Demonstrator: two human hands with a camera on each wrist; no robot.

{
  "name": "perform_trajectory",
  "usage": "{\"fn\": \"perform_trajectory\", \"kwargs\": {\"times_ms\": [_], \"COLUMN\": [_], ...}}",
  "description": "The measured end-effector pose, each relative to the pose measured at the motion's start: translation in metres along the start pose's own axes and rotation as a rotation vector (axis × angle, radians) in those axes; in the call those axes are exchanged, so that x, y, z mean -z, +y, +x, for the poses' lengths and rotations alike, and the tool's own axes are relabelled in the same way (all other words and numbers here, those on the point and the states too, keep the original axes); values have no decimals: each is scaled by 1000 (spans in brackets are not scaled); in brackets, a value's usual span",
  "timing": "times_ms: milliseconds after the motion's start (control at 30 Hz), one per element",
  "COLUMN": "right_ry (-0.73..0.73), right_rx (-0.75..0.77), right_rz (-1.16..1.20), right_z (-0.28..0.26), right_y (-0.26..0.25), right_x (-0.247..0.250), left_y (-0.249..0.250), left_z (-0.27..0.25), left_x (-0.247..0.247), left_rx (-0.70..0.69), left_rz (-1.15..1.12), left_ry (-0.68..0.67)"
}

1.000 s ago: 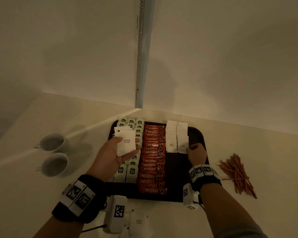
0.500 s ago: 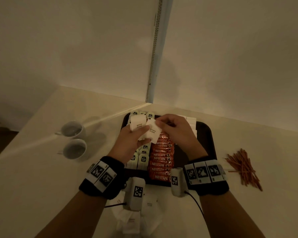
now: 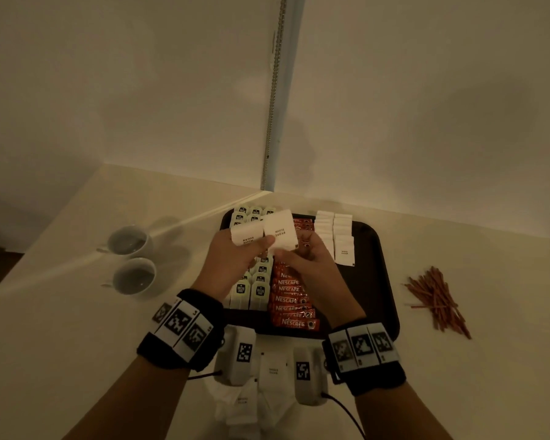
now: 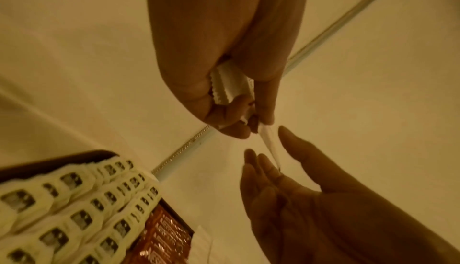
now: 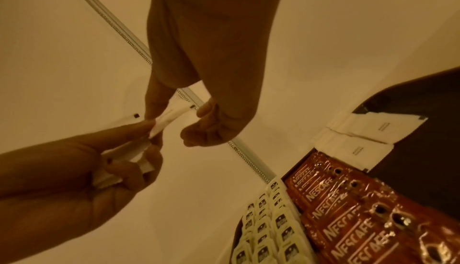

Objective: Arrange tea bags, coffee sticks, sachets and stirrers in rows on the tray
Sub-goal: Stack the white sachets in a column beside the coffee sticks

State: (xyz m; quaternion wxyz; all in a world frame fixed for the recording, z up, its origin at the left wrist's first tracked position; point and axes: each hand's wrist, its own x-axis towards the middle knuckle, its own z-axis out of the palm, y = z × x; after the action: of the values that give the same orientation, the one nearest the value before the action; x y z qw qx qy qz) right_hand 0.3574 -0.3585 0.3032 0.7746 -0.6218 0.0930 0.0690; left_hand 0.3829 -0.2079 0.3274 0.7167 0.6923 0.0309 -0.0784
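Over the dark tray (image 3: pixel 378 281) my left hand (image 3: pixel 235 262) grips a small stack of white sugar sachets (image 3: pixel 246 234). My right hand (image 3: pixel 302 262) meets it and pinches one sachet (image 3: pixel 280 232) at the stack's right side. The left wrist view shows the stack's crimped edges (image 4: pixel 229 85) in the left palm. In the right wrist view that single sachet (image 5: pixel 171 115) is edge-on between thumb and finger. On the tray lie tea bags (image 3: pixel 254 290) at the left, Nescafe sticks (image 3: pixel 291 308) in the middle and two rows of sachets (image 3: pixel 335 236) at the right.
Red-brown stirrers (image 3: pixel 438 300) lie in a loose pile on the table right of the tray. Two white cups (image 3: pixel 131 258) stand to the left. Several loose sachets (image 3: pixel 245 398) lie on the table in front of the tray. A wall corner is close behind.
My right hand left the sachet rows on the tray, came across to the left hand and took hold of one sachet from its stack. The left hand kept its stack.
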Motion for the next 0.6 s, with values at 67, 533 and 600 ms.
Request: {"fn": "perform_trajectory", "kwargs": {"times_ms": [67,533,600], "right_ry": [32,123,166], "right_rx": [23,-75,-82], "right_rz": [-2,184,160], "right_z": [-2,3,6], "right_y": [-2,16,19], "right_x": [2,16,31], "left_y": [4,6,5], "left_z": [1,6,7], "left_x": [2,-11,-11], "left_rx": [-14,25,143], "left_rz": [107,142,-36], "left_ry": [-18,-9,-14]}}
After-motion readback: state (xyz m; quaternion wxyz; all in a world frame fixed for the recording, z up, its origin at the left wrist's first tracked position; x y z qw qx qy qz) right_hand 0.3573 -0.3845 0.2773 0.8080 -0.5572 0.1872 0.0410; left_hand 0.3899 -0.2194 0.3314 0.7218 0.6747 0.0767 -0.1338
